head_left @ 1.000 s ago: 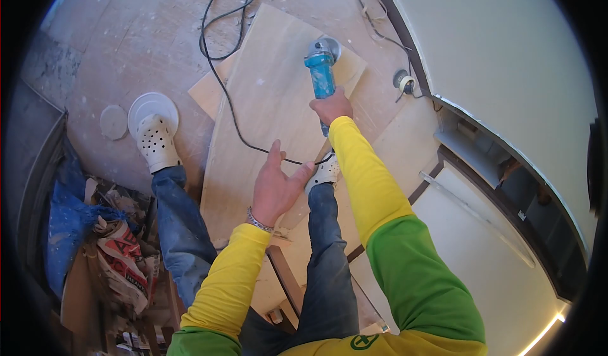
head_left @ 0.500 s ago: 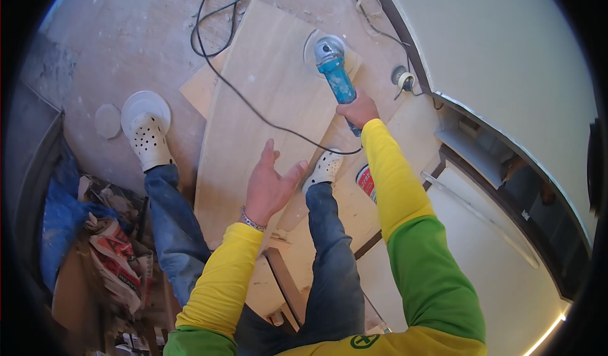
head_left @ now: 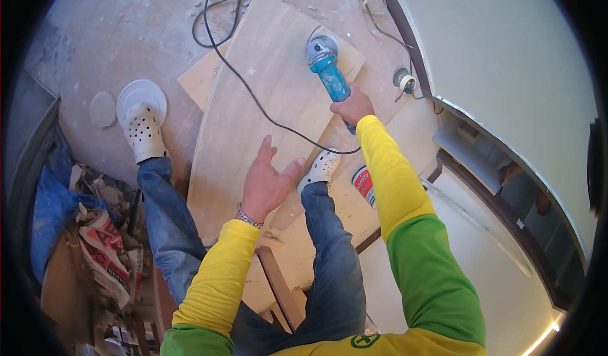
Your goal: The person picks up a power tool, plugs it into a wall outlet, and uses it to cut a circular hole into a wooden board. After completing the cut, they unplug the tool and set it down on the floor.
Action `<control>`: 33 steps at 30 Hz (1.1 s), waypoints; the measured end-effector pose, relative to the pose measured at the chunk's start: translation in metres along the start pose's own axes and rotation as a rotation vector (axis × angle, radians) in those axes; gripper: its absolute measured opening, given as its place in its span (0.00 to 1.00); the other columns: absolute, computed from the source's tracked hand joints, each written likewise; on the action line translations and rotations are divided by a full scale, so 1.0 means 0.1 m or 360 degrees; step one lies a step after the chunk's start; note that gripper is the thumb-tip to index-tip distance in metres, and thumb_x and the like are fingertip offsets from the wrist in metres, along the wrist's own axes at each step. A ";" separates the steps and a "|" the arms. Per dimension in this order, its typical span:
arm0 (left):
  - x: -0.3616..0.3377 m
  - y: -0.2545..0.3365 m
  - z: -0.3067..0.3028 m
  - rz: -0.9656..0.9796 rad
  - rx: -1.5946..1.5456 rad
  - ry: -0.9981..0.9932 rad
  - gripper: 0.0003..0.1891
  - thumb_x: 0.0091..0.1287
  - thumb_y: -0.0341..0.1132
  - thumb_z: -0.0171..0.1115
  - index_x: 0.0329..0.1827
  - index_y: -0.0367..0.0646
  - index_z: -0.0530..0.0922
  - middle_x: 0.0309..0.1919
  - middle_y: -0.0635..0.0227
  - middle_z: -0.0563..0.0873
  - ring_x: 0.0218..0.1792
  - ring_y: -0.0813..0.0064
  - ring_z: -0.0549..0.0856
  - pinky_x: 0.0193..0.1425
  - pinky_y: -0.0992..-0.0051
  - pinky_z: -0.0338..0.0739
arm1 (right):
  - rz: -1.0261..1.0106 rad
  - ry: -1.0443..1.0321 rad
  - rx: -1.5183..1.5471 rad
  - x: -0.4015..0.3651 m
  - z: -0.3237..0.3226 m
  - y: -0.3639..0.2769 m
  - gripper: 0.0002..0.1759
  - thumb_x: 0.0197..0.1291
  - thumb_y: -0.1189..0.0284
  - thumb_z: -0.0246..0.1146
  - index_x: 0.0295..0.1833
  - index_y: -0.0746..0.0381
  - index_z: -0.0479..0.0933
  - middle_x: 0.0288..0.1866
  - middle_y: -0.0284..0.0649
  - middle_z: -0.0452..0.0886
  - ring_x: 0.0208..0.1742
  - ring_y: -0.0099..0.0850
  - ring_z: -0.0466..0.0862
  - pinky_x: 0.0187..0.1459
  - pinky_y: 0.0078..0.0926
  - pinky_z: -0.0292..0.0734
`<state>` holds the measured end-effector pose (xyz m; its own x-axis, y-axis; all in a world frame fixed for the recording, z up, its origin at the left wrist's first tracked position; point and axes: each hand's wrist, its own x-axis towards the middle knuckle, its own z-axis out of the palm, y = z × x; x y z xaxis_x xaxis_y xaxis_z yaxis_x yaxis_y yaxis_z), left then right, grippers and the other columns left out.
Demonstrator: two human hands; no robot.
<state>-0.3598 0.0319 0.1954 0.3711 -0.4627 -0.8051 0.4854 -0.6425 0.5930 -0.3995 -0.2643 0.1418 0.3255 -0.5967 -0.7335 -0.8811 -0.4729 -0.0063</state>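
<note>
My right hand (head_left: 353, 107) is wrapped round the body of a teal angle grinder (head_left: 332, 81). The grinder's metal head and disc are over a round cut near the far end of a pale wooden board (head_left: 253, 96). From the grinder's rear end a black power cord (head_left: 259, 108) runs across the board. My left hand (head_left: 271, 180), with a chain bracelet at the wrist, hovers over the near part of the board, fingers apart and holding nothing. My white clog (head_left: 322, 167) is at the board's right edge.
A white disc (head_left: 158, 99) lies under my other clog, beside a smaller round piece (head_left: 103, 109). Crumpled bags (head_left: 104, 251) and blue sheeting (head_left: 54, 207) fill the lower left. A red-labelled can (head_left: 364, 185) stands near my right forearm. Another cord (head_left: 373, 24) trails at the upper right.
The grinder's head has shifted slightly left along the round cut, and more of the cut's right side is covered. My left hand stays raised and spread, a little lower left.
</note>
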 end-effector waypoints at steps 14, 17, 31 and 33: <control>-0.02 0.04 -0.06 -0.0024 -0.0061 0.0013 0.53 0.66 0.55 0.73 0.83 0.31 0.55 0.70 0.39 0.77 0.52 0.55 0.87 0.58 0.65 0.80 | 0.0177 0.0047 -0.0192 -0.15 0.18 -0.41 0.37 0.50 0.59 0.71 0.64 0.62 0.69 0.54 0.55 0.87 0.57 0.53 0.87 0.60 0.45 0.80; -0.01 -0.01 -0.03 0.0026 -0.0021 0.0059 0.53 0.66 0.56 0.72 0.83 0.31 0.55 0.70 0.39 0.77 0.51 0.55 0.87 0.58 0.66 0.80 | 0.0199 0.0047 -0.0216 -0.15 0.22 -0.43 0.37 0.51 0.59 0.70 0.64 0.62 0.69 0.55 0.55 0.87 0.58 0.53 0.86 0.61 0.45 0.80; -0.07 0.18 -0.05 0.0020 -0.0006 -0.0013 0.53 0.65 0.57 0.72 0.82 0.29 0.55 0.69 0.37 0.77 0.63 0.48 0.82 0.67 0.63 0.76 | 0.0132 -0.0075 -0.0122 -0.23 -0.03 -0.15 0.39 0.48 0.59 0.70 0.67 0.60 0.70 0.55 0.54 0.87 0.58 0.52 0.86 0.61 0.45 0.80; -0.07 0.16 -0.05 -0.0001 -0.0047 -0.0013 0.53 0.65 0.57 0.72 0.81 0.26 0.56 0.68 0.37 0.78 0.70 0.45 0.78 0.72 0.61 0.73 | 0.0016 -0.0019 -0.0161 -0.16 0.03 0.15 0.39 0.46 0.58 0.71 0.67 0.57 0.72 0.54 0.53 0.87 0.57 0.52 0.86 0.60 0.45 0.80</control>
<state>-0.3505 0.0275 0.2103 0.3644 -0.4671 -0.8056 0.5089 -0.6246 0.5924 -0.4187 -0.2596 0.1519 0.3123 -0.5942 -0.7412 -0.8448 -0.5306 0.0694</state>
